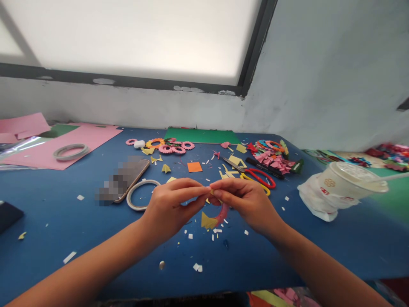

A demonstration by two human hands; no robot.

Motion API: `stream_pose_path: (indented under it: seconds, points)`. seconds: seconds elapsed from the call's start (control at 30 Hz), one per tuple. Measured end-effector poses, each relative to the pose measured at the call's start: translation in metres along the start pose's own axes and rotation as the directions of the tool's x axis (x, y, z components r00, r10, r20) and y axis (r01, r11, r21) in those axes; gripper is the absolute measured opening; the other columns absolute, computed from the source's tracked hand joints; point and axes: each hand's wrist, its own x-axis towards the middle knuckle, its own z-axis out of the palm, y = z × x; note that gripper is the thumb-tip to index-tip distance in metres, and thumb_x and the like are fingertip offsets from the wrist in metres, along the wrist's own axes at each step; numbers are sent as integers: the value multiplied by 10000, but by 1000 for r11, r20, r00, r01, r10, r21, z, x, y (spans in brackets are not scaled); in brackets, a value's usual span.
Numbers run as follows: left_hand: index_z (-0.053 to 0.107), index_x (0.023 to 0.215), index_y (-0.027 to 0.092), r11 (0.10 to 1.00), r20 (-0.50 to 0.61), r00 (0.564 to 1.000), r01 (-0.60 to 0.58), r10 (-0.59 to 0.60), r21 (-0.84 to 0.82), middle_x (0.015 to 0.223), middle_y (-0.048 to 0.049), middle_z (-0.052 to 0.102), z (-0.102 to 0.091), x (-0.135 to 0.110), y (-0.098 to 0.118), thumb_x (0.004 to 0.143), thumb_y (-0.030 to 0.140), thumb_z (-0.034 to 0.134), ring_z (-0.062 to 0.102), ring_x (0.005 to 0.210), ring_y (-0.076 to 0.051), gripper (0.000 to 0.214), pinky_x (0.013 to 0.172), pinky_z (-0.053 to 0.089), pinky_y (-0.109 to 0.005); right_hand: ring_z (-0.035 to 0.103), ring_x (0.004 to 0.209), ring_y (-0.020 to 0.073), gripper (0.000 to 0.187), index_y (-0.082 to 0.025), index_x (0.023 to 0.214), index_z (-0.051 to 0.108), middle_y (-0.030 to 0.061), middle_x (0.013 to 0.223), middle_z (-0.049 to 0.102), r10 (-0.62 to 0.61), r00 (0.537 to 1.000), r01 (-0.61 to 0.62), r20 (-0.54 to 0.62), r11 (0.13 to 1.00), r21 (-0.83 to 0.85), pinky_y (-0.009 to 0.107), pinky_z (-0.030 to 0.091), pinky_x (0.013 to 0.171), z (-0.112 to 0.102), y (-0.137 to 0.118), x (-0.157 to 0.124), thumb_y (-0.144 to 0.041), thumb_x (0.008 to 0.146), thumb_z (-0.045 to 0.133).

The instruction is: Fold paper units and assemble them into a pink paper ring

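My left hand (177, 202) and my right hand (246, 200) meet fingertip to fingertip above the blue table. Both are closed in a pinch on a small piece of yellow paper (211, 192), mostly hidden by the fingers. Just below them is a curved pink paper piece (223, 213) with yellow folded paper (208, 221) at its end; whether it hangs from my fingers or lies on the table I cannot tell. Scissors (260, 177) with red and yellow handles lie behind my right hand. Close to my left hand is a roll of white tape (129, 200).
A phone (137, 175) lies left, near pink sheets (38, 149) bearing another tape roll (70, 152). Scalloped paper rings (166, 149), an orange square (194, 166) and a green sheet (204, 136) are farther back. A lidded cup (338, 183) stands right. White scraps (197, 267) litter the table.
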Motion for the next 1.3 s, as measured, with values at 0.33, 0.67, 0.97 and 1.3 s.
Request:
stream_pose_path:
  seconds: [0.33, 0.67, 0.97, 1.3]
  points:
    - [667, 803, 152, 999, 11, 999, 38, -37, -26, 753, -34, 685, 1, 2, 1, 709, 101, 691, 630, 651, -103, 110, 615, 512, -198, 662, 624, 114, 269, -216, 990, 612, -1, 726, 712, 57, 998, -58, 20, 998, 34, 214, 540, 581, -5, 4, 1, -282, 740, 690]
    - [672, 792, 149, 1000, -59, 998, -22, 23, 4, 742, -39, 676, -2, 1, 0, 702, 97, 702, 622, 613, -94, 108, 581, 515, -183, 671, 653, 133, 162, -235, 929, 680, -26, 568, 673, -14, 1000, 13, -12, 997, -81, 288, 537, 728, -3, 2, -2, -300, 785, 643]
    - [678, 786, 128, 995, -52, 994, -95, 95, 8, 723, -53, 673, 0, 0, -4, 694, 73, 706, 616, 592, -95, 110, 560, 510, -178, 663, 624, 120, 181, -243, 856, 694, -13, 707, 703, -39, 994, 32, -98, 997, -65, 237, 546, 618, -4, 3, -1, -260, 681, 735]
    - [668, 803, 138, 997, -8, 999, -45, 45, -55, 738, -43, 667, 0, 2, -4, 705, 86, 695, 617, 618, -96, 115, 582, 518, -188, 647, 606, 101, 171, -221, 828, 687, -17, 684, 694, 22, 998, -21, -51, 999, 24, 208, 537, 580, -4, 1, 0, -231, 666, 742]
